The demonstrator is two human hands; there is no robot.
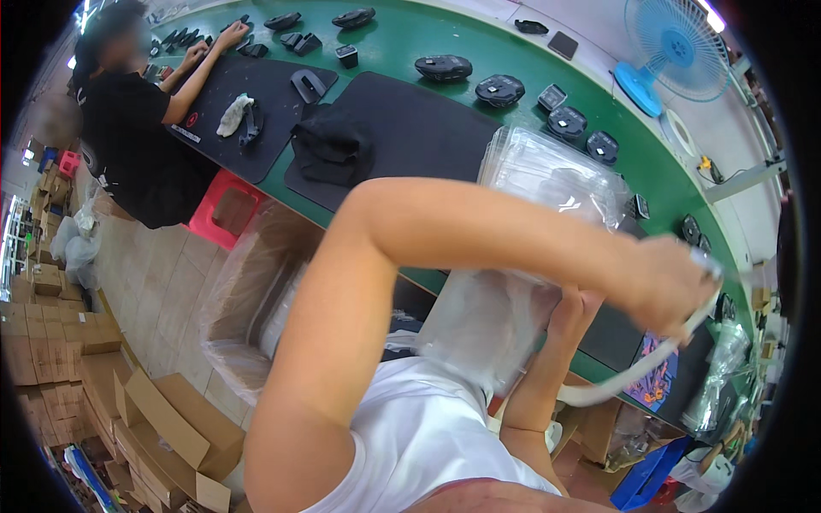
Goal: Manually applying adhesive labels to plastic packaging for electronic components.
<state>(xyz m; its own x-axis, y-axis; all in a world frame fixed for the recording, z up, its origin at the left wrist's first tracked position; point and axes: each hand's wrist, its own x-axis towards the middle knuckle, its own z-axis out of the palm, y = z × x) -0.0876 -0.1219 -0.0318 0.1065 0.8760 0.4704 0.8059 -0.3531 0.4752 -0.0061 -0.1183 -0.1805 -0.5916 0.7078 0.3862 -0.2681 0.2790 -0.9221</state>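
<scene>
My left arm reaches across to the right, and my left hand (663,282) is closed and blurred by motion. A pale strap-like strip (629,376) runs from it, curving down toward my right forearm. Something small and silvery shows at its fingers, too smeared to name. Under that forearm, my right hand (580,308) is beside clear plastic packaging; its fingers are mostly hidden. A stack of clear plastic trays (552,167) lies on the table's edge just beyond my arm. Cloudy plastic (479,329) hangs from there toward my lap.
Black mice (443,67) and small dark devices line the green table (385,51). Black mats (410,120) and a dark cloth (333,145) lie across it. A blue fan (667,51) stands far right. Another person (128,120) works at left. Cartons (162,427) fill the lower left.
</scene>
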